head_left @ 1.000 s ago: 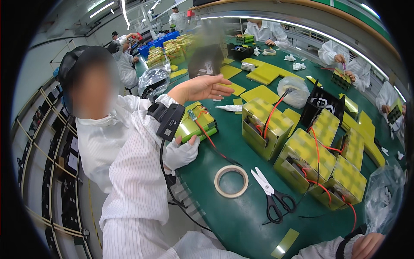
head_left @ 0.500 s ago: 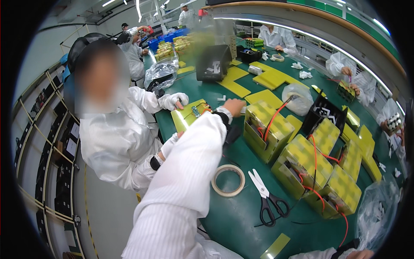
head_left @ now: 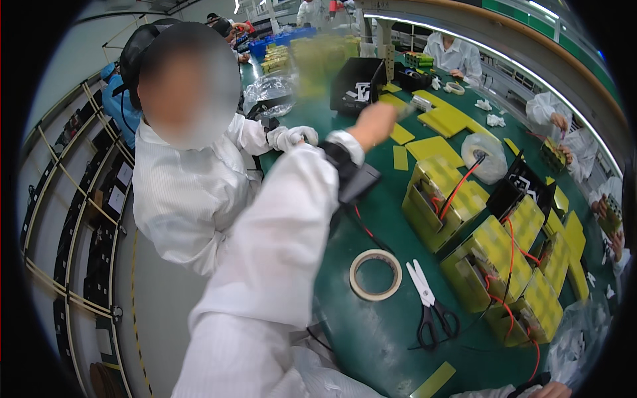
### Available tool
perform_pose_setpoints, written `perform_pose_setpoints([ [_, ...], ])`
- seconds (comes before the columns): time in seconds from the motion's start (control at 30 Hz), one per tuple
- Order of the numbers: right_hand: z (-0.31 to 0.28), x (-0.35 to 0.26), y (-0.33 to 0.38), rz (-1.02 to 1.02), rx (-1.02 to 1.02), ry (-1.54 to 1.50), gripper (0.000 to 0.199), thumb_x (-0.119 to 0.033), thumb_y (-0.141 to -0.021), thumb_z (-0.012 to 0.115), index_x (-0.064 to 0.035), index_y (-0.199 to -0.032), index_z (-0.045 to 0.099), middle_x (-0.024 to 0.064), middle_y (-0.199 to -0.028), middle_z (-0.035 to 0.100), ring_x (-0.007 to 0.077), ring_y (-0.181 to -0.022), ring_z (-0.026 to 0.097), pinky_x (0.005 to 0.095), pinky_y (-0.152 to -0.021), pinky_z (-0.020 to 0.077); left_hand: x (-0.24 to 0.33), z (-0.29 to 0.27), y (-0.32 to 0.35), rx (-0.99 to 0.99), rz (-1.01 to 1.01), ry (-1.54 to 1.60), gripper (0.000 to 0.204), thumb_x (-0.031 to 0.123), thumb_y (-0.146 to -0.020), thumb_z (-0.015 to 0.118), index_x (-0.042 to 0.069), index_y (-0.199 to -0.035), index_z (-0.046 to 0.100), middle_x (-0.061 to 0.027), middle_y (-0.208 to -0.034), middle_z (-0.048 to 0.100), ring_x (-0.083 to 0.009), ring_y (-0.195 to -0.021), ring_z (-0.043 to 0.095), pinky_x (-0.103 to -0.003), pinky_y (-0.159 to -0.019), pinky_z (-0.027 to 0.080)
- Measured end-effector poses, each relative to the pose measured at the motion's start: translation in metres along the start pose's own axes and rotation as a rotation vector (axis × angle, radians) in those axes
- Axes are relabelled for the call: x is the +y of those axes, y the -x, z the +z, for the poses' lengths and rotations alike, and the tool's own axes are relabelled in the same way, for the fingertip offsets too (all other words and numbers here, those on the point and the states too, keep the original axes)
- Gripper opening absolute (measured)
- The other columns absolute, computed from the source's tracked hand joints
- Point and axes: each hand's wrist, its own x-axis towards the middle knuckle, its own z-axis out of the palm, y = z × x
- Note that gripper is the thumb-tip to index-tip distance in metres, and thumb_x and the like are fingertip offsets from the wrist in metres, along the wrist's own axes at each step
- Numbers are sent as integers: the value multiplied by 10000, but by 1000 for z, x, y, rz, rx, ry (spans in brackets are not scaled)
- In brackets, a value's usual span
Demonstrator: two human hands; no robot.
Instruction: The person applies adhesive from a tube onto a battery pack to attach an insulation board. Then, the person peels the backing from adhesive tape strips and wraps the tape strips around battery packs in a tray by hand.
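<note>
My left arm in a white sleeve reaches far across the green table. My left hand (head_left: 373, 126), blurred, is closed around a small greyish thing (head_left: 403, 111) that I cannot make out. Under its wrist is a black box (head_left: 360, 184) with a red and black cable. Near the hand lie a small yellow strip (head_left: 400, 158) and yellow sheets (head_left: 434, 150). My right hand (head_left: 553, 391) shows only partly at the lower edge, beside a clear plastic bag (head_left: 578, 341); its fingers are mostly cut off. A tape roll (head_left: 357, 286) and black-handled scissors (head_left: 426, 302) lie between the arms.
Yellow-wrapped battery packs (head_left: 488, 268) with red wires stand on the right. Behind my hand is a black case (head_left: 358, 85). A co-worker in white (head_left: 192, 192) stands close on the left, one gloved hand (head_left: 292, 138) at the table. Other people sit along the far side.
My left hand has moved away from me and to the right, lifting off the table area by the small strip. The view has shifted, and the green circuit piece by the co-worker is now hidden.
</note>
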Motion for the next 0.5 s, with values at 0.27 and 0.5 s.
perform_pose_setpoints([
  [0.27,44,61,-23,514,712,70,405,-362,-801,530,28,-907,499,100,-631,541,166,-464,499,240,-477,447,69,-129,110,-248,40,952,234,200,-815,548,-15,-906,566,-46,-777,600,-77,-705,556,-221,-639,455],
  [0.5,83,147,-89,603,540,404,204,-153,-768,571,12,-688,482,27,-559,431,92,-515,387,226,-465,319,140,-128,222,-345,246,919,204,184,-783,545,-6,-712,521,-134,-595,538,-276,-538,544,-330,-504,413],
])
